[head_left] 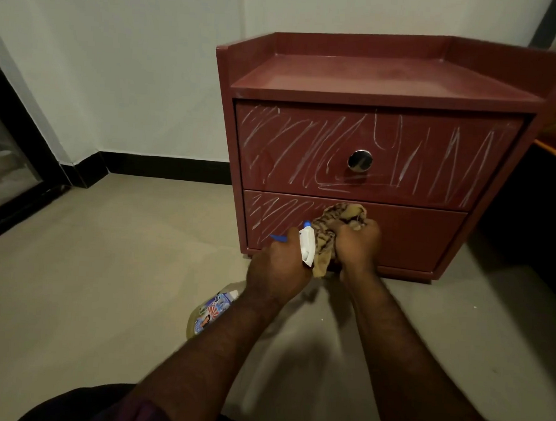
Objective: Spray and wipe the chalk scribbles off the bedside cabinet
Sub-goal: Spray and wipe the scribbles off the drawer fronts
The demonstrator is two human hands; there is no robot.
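Forearms reach fwd to bedside cabinet (376, 76). L hand (278, 269) grips spray bottle (307, 248), R hand (357, 244) bunches cloth (341, 214) on lower drawer (415, 235) front. Chalk scribbles (279, 217) there lie left of cloth, nearer L hand; top drawer (307, 140) fully marked.

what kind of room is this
Probably a bedroom in a home, seen from low down near the floor: a red-brown bedside cabinet with two drawers stands against a plain white wall with black skirting, on a bare beige floor.
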